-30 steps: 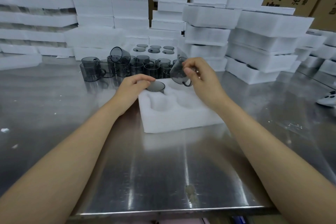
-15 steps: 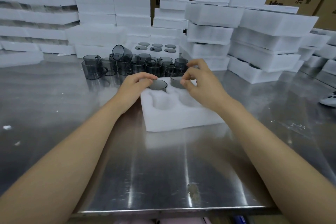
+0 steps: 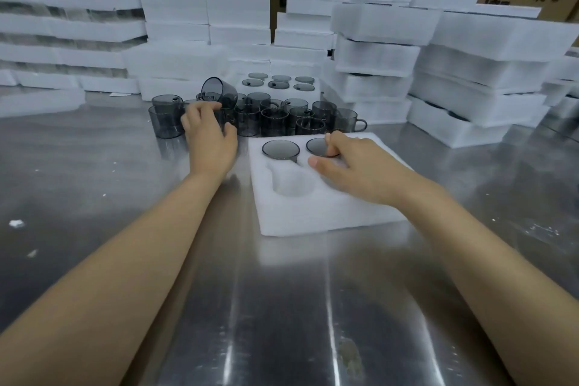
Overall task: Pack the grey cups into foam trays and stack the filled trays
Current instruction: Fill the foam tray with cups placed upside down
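Two hands over the tabletop (image 3: pixel 313 307). Right hand (image 3: pixel 357 166) rests loosely spread on the foam tray (image 3: pixel 329 216), fingertips (image 3: pixel 331 141) touching a seated cup (image 3: pixel 316 146) in its far row; a second seated cup (image 3: pixel 280 149) sits just left. Left hand (image 3: pixel 210 138) is among the loose grey cups (image 3: pixel 275 117) beyond the tray; blurred, grip cannot be told. Foam stacks (image 3: pixel 238 9) behind.

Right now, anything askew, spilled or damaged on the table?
One grey cup lies tipped on its side atop the cluster of upright cups. White foam crumbs dot the steel table at left. Nothing else stands out.
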